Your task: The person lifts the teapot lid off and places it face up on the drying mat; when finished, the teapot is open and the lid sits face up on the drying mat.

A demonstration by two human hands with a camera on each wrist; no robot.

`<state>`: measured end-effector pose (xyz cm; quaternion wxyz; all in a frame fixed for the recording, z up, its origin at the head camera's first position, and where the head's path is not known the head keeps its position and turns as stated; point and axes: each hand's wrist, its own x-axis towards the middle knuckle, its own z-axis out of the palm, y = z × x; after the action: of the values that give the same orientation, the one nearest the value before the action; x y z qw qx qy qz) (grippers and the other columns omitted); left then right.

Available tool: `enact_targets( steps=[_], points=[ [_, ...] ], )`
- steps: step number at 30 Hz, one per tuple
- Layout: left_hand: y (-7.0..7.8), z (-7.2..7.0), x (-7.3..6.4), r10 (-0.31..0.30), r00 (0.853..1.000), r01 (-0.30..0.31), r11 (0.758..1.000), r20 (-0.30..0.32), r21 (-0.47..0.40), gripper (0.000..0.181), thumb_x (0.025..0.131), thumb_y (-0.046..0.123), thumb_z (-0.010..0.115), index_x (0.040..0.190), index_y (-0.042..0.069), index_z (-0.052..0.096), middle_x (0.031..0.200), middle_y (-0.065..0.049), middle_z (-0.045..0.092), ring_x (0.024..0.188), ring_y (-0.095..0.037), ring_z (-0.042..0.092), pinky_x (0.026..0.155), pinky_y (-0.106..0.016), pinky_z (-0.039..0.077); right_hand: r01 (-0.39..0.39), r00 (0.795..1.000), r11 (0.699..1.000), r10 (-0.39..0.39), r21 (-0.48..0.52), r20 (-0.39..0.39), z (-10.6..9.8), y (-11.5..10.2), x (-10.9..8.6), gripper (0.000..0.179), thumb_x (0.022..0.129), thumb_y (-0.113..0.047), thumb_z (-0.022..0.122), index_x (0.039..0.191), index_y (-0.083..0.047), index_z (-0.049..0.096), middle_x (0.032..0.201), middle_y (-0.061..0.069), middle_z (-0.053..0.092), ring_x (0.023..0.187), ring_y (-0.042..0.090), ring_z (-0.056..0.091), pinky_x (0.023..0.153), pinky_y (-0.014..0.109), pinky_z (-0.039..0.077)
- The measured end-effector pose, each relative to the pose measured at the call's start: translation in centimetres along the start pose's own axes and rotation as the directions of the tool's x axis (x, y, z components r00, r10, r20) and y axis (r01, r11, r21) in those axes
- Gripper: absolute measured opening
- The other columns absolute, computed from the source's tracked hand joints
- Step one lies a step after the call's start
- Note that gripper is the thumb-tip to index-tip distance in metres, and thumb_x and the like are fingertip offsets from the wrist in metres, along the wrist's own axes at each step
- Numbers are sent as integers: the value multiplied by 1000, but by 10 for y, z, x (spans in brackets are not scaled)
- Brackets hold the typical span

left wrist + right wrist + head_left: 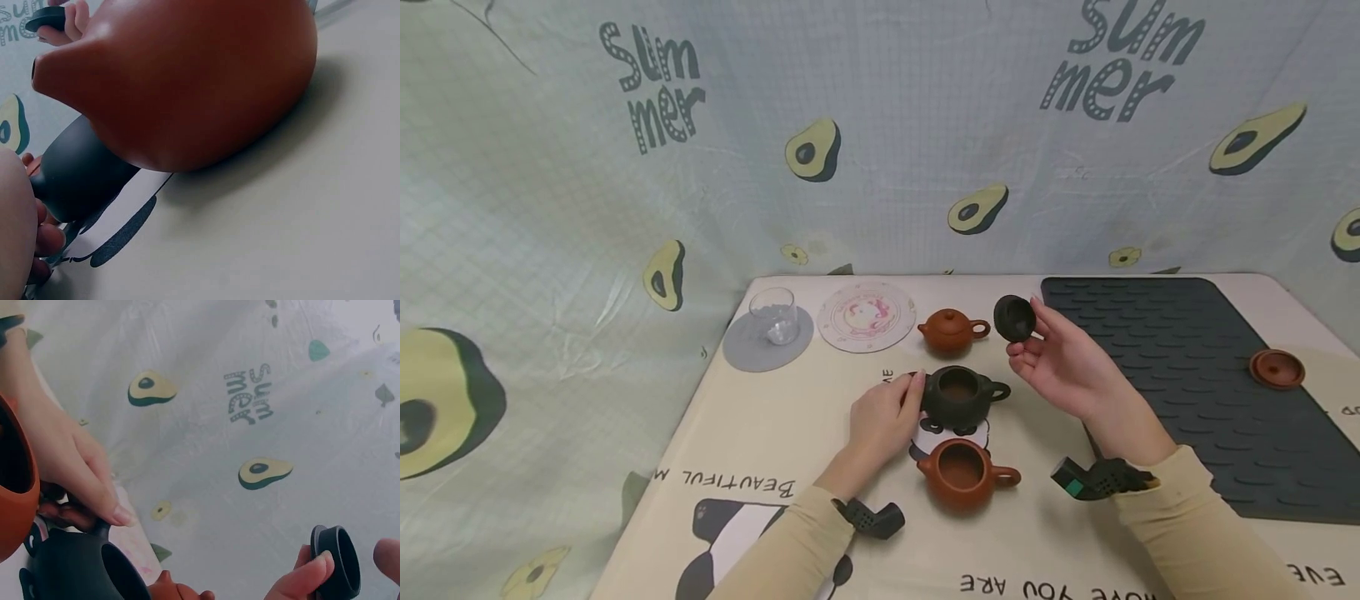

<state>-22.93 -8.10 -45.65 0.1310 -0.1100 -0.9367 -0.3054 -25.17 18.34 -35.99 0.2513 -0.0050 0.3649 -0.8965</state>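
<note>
My left hand (883,421) pinches the spout of a black teapot (958,410), which stands lidless on the table with its handle to the right. Above and to the right of it, my right hand (1067,367) holds the teapot's black lid (1015,318) by its edge, the hollow underside turned outward. In the right wrist view the lid (340,562) sits between fingers and thumb. Nearer me stands a lidless reddish-brown clay teapot (958,492), which fills much of the left wrist view. Behind the black pot is a similar clay teapot (949,333) with its lid on.
A dark ribbed mat (1150,400) covers the right side, with a clay lid (1277,369) lying on it. At the back left a clear glass (773,315) stands on a grey round coaster (741,346), beside a pink patterned round mat (867,317). A printed curtain (880,125) hangs behind.
</note>
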Motion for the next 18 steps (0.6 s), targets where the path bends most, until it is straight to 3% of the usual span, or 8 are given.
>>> enact_targets(
  steps=[6,11,18],
  points=[
    [0,0,0,3,1000,-3,1000,-6,0,44,109,45,41,75,23,57,62,9,52,63,-16,53,57,-31,37,21,995,1000,-20,-12,101,-2,-4,-3,23,110,-30,47,125,-12,47,110,6,51,82,16,39,74,28,38],
    [0,0,0,7,1000,-7,1000,-9,4,43,109,45,42,75,23,57,62,9,52,63,-16,53,57,-31,36,36,984,999,-35,-6,174,-3,-5,-3,20,111,-29,43,121,-12,36,106,6,46,77,14,27,70,27,31],
    [-1,1,-1,12,1000,-12,1000,-13,0,44,109,45,41,75,23,57,62,9,52,63,-16,54,56,-31,37,58,971,998,-55,-5,235,-4,-3,-4,18,112,-25,40,112,-9,48,101,5,51,76,15,25,68,28,29]
  ],
)
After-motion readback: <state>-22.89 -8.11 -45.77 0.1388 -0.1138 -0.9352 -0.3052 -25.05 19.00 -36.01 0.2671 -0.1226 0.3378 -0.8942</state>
